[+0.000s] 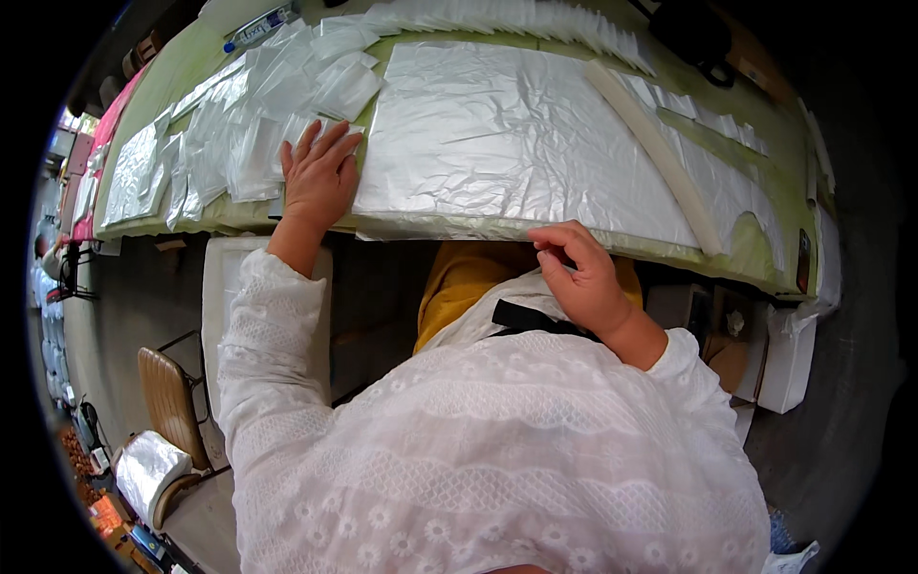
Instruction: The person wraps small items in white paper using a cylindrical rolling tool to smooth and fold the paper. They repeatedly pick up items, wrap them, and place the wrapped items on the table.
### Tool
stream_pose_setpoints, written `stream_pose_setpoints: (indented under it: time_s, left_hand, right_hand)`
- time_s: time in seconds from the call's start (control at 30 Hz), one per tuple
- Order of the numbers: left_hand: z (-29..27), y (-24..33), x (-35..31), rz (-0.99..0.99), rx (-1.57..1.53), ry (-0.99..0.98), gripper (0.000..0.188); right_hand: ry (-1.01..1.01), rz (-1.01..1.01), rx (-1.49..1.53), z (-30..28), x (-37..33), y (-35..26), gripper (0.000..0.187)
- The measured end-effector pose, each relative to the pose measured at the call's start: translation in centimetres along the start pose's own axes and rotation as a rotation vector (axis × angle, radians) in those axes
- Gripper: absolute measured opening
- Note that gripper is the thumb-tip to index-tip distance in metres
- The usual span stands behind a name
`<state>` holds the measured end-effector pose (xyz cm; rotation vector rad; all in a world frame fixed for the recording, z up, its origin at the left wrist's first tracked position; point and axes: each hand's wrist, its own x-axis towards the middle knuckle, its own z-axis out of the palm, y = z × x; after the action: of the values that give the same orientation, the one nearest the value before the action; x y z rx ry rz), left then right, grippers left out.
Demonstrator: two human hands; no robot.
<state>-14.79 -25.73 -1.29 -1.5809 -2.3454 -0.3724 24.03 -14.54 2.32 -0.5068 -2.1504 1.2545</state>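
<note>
My left hand [321,177] lies with fingers spread on the near right part of a loose pile of clear flat plastic bags [253,139]. To its right is a broad, wrinkled stack of clear plastic sheeting [459,143], reaching the table's near edge. A long pale strip [660,158] rests slantwise across the right part of the sheeting. My right hand [583,277] is at that near edge, thumb and forefinger curled close together by the plastic's border. Whatever they may pinch is too small to make out.
Green cloth [755,230] covers the table. Overlapping plastic bags [535,21] line its far side. A bottle [260,27] lies at the far left, a black bag [684,38] at the far right. Below left stands a brown chair [172,397]; below right, a white box [789,364].
</note>
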Motion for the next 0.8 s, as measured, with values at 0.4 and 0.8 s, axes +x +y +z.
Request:
stream_pose_setpoints:
  time_s: [0.4,0.8]
  left_hand:
    - [-0.5,-1.3,1.1,0.050,0.056,-0.069,0.040]
    - [-2.9,8.1,3.5,0.228,-0.090,0.033,0.037]
  right_hand:
    - [0.406,0.062,-1.059,-16.3,-5.7,4.1,0.042]
    - [0.226,0.404,-0.359,-13.6,-8.6,1.5,0.055]
